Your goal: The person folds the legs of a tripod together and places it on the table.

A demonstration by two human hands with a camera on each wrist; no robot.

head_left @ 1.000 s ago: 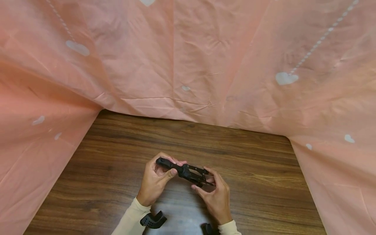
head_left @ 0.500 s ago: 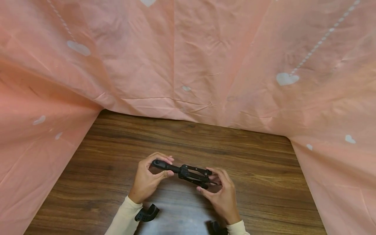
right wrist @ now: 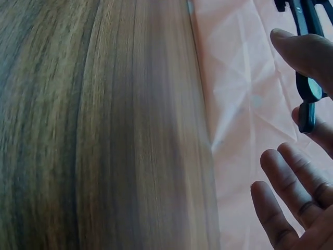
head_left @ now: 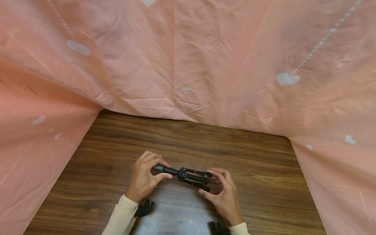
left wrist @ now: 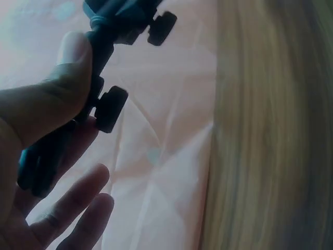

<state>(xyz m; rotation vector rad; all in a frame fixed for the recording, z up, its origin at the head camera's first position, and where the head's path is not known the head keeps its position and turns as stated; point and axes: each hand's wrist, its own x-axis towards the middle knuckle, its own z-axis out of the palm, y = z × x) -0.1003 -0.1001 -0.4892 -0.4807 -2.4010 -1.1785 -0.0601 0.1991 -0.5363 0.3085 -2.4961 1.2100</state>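
A small black tripod (head_left: 181,174) is held up over the table, lying nearly sideways, its legs toward the right. My left hand (head_left: 144,178) pinches its head end between thumb and fingers. My right hand (head_left: 224,192) grips the foot ends of the legs, thumb below and fingers above. In the left wrist view, a dark knob (left wrist: 111,109) juts from the tripod's shaft beside my thumb, and the lower fingers are spread off it. The right wrist view shows a leg tip (right wrist: 308,117) by the index finger, with the other fingers apart from it.
The brown wood-grain table (head_left: 188,140) lies beneath both hands. Pink sheeting (head_left: 199,65) printed with pale hearts hangs along the back and both sides. A black wrist mount (head_left: 144,208) sits on the left cream sleeve (head_left: 121,213), another black one (head_left: 219,228) at the right wrist.
My left hand has shifted left toward the tripod's head end, uncovering more of the shaft. The right hand has moved slightly right and down. The tripod has rolled and now lies more level.
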